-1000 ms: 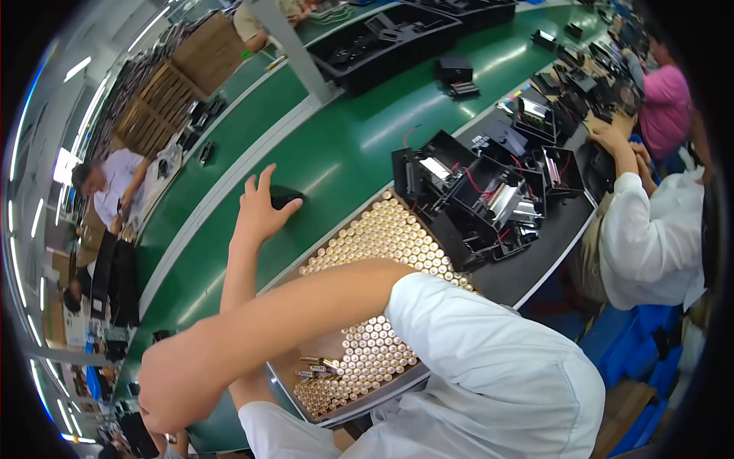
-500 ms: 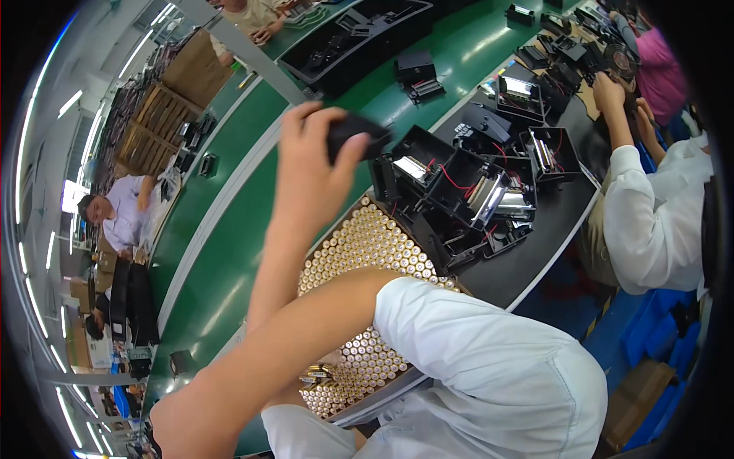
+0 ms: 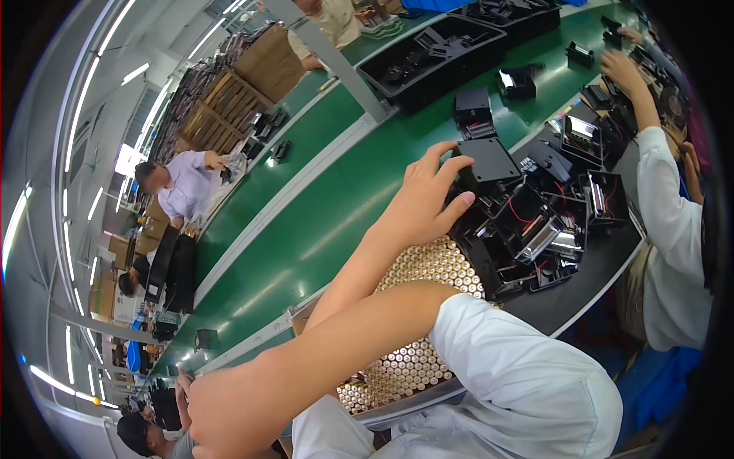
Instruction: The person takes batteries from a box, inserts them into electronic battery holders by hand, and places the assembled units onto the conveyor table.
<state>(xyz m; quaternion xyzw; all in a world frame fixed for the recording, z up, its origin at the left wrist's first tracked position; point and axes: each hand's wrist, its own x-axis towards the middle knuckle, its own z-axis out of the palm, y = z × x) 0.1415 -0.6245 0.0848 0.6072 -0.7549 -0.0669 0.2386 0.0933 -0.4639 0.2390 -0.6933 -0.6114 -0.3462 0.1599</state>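
My left hand (image 3: 432, 187) reaches forward past the battery box, fingers and thumb bent round the left edge of a black plastic case (image 3: 489, 159). The case rests on a pile of black cases (image 3: 539, 229), its flat panel facing up. Open cases in the pile show red wires and shiny metal parts. My right forearm crosses over the left one. At its end, my right hand (image 3: 233, 402) is at the lower left, knuckles up, with its fingers hidden. Below both arms, a cardboard box holds many upright cylindrical batteries (image 3: 428, 268), partly covered by my arms.
A co-worker's white-sleeved arm (image 3: 665, 183) reaches over black parts at the right. Black bins (image 3: 428, 69) stand at the back on the green table (image 3: 306, 252). A metal post (image 3: 336, 57) rises behind it. Other people sit at the left.
My left hand has carried the black case from above the table onto the pile at the right. The view has turned, shifting the scene rightward. My right hand stays at the lower left.
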